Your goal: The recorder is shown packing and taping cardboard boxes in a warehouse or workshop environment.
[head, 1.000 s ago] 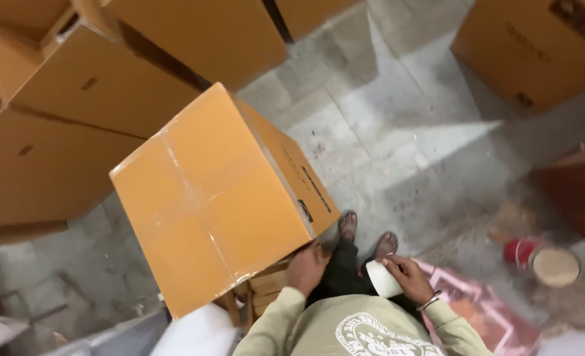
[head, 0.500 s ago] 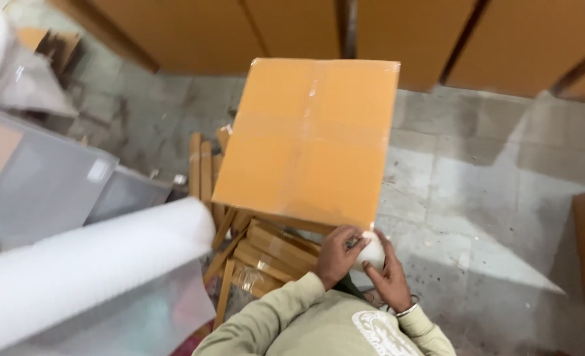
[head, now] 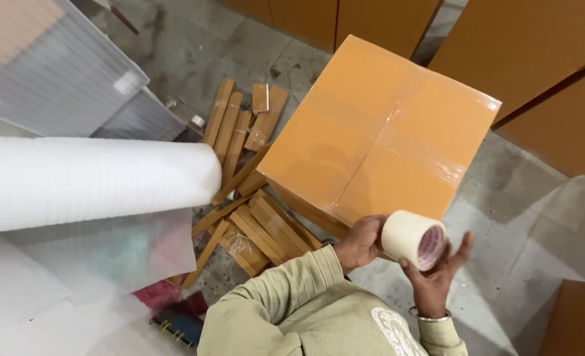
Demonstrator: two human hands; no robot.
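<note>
A roll of pale packing tape [head: 414, 238] sits between both my hands, low in the head view. My right hand [head: 437, 273] cups it from below with the fingers spread around its red-printed core. My left hand [head: 360, 242] grips the roll's left side. Just above the hands stands a large orange-brown cardboard box [head: 378, 132], its top seams sealed with clear tape; its near corner is right over my hands. My sleeves [head: 286, 296] are light khaki and a metal bangle [head: 428, 316] circles my right wrist.
A big white foam roll [head: 88, 181] lies at left over clear plastic sheeting [head: 108, 257]. Several wooden strips [head: 240, 132] are scattered on the concrete floor beside the box. Corrugated plastic sheets [head: 55, 66] lie top left. More brown cartons [head: 523, 46] stand behind and at right.
The view has swung left, bringing the foam roll and wood strips into sight. The tape roll has moved from my right hand alone into both hands, below the box's near corner.
</note>
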